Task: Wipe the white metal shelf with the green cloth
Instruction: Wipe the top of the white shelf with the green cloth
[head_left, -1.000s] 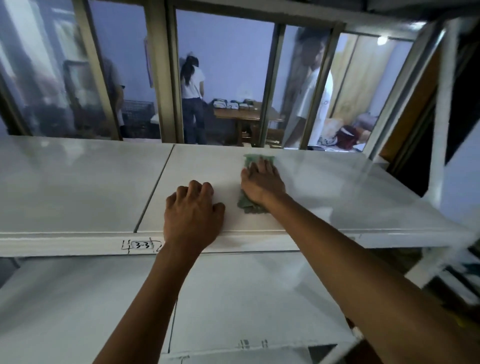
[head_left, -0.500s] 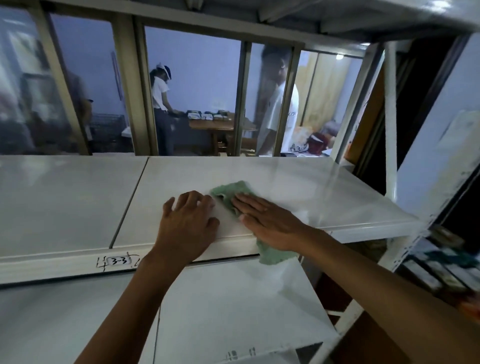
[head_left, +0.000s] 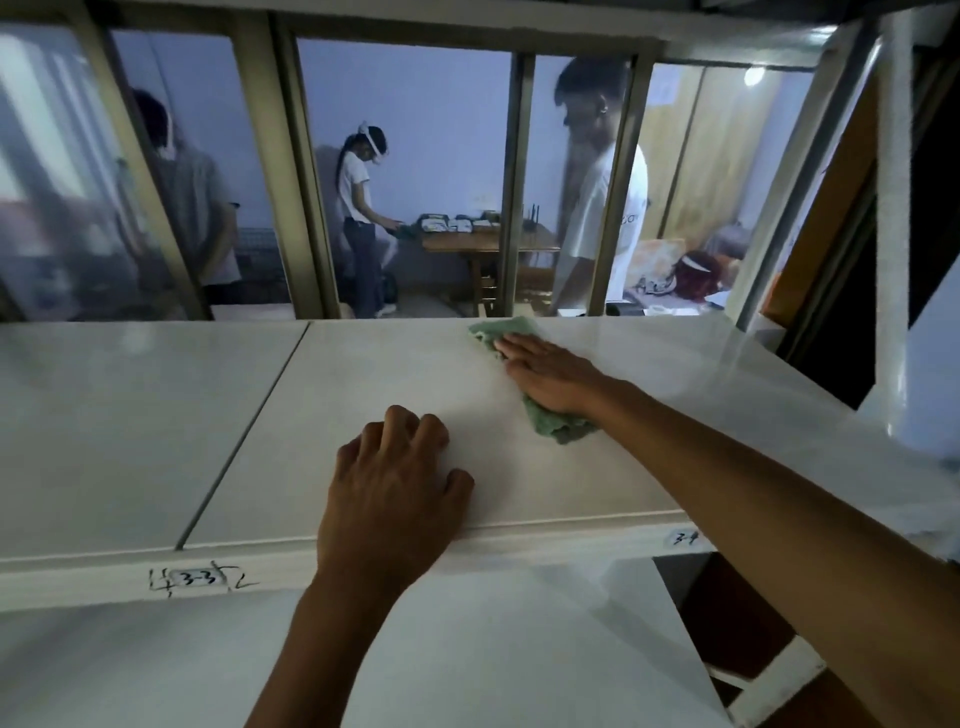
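The white metal shelf (head_left: 363, 374) runs across the view at chest height, split by a dark seam on the left. A green cloth (head_left: 550, 423) lies on its right panel, reaching to the back edge. My right hand (head_left: 545, 371) presses flat on the cloth, fingers pointing left and away, covering its middle. My left hand (head_left: 395, 483) rests palm down on the shelf near the front edge, fingers curled, holding nothing.
A lower white shelf (head_left: 467, 649) sits beneath. A white upright post (head_left: 893, 208) stands at the right. Behind the shelf is a window frame (head_left: 306, 182); through the glass are several people and a wooden table (head_left: 483, 241). A handwritten label (head_left: 195, 578) marks the front lip.
My right hand has slid the cloth from the front edge beside my left hand to the back right of the shelf. My left hand has stayed near the front edge.
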